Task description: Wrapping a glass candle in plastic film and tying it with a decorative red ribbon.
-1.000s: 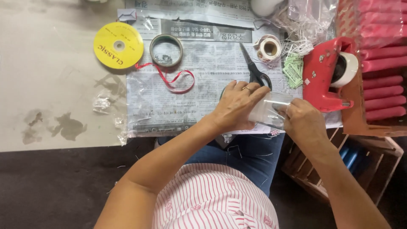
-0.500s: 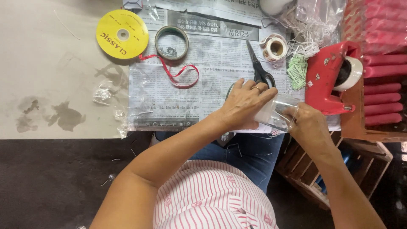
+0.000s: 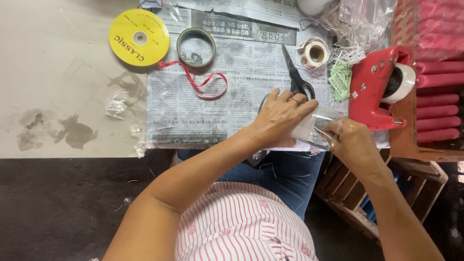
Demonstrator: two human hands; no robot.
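Both hands pinch a clear bag: the left hand lies flat over its near end, fingers closed on it, and the right hand clamps its other end. The bag sits at the near edge of the newspaper, just below the scissors. It looks light, thin and slippery, easily creased; the edges seem the surest hold. A red tape dispenser stands right of the scissors.

— How were the arms placed?
— Both reached forward, forearms converging.
— And the hands?
— The left hand lay palm down, fingers extended rightward; the right hand was curled, fingertips pinching toward the left.
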